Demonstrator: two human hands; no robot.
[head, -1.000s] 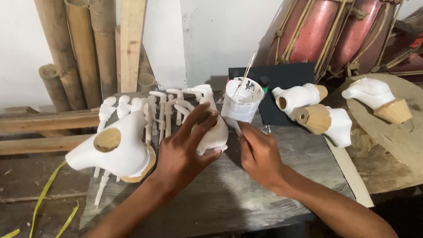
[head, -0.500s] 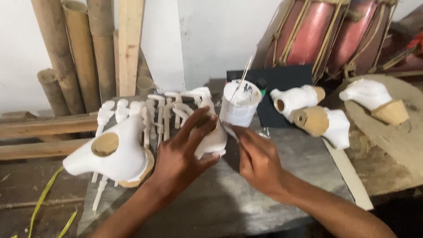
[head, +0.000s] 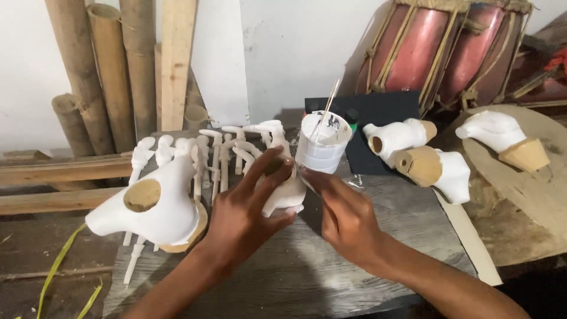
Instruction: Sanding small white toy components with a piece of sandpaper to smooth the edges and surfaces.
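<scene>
While the grey wooden counter (head: 295,277) carries everything, the left hand (head: 245,215) wraps its fingers around a small white carved piece (head: 286,192) at mid-counter; the right hand (head: 348,221) pinches its fingers at that piece's edge, beside a white plastic cup (head: 322,147).

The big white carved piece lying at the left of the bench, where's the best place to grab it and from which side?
Take the large white carved piece by its narrower tapered end, pointing left toward the bench edge, coming from the front left. That end looks slim enough to wrap, and the approach is open. Behind it, thin white carved sticks crowd close, and the left hand sits on its right.
</scene>
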